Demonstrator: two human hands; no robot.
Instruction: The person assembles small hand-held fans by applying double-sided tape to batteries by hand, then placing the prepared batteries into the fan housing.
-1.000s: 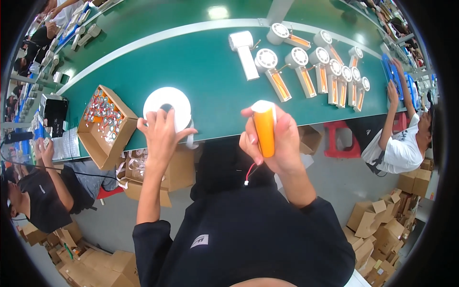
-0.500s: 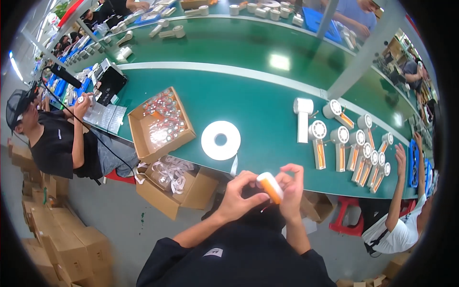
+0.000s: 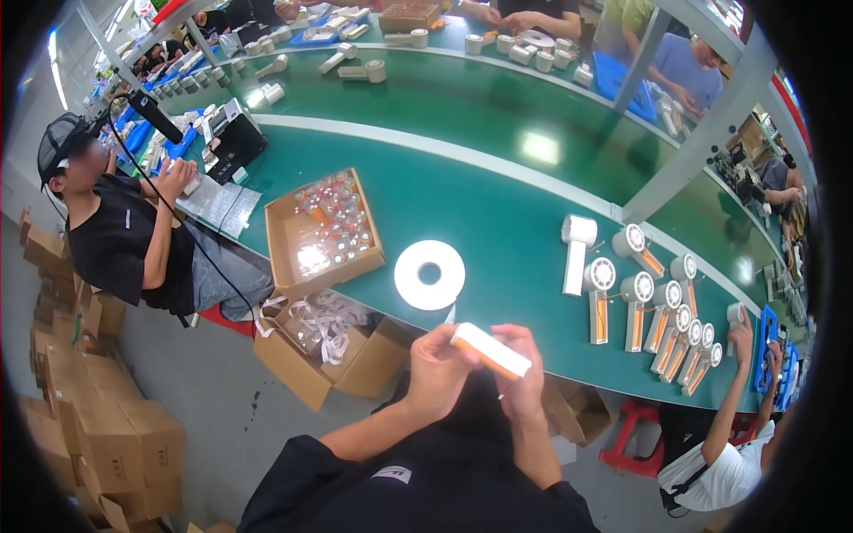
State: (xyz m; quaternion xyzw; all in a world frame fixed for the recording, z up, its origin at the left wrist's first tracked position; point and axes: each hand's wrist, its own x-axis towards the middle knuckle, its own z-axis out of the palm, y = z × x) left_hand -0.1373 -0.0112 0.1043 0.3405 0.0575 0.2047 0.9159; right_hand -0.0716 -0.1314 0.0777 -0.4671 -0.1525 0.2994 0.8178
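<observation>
Over the table's front edge, both hands hold a long orange battery (image 3: 491,352) with a white strip along its upper side. My left hand (image 3: 437,373) pinches its left end between thumb and fingers. At the other end, the fingers of my right hand (image 3: 524,384) are curled round it; part of that grip is hidden. A small pale tip shows beneath the battery, near my right palm. Just beyond my hands a roll of white tape (image 3: 405,275) lies flat, its loose end hanging over the edge. Further left, an open cardboard box (image 3: 364,253) holds several orange-and-silver pieces.
White handheld fans with open handles (image 3: 599,315) lie in rows at the right. Below the edge stands a carton (image 3: 364,360) of white strips. A co-worker (image 3: 133,231) sits left; another's hand (image 3: 739,338) reaches in at the right. A metal post (image 3: 689,133) rises behind.
The battery has turned so its white side faces up more broadly. My right fingers have come down onto it. The view has shifted, and the right co-worker's hand now touches a fan.
</observation>
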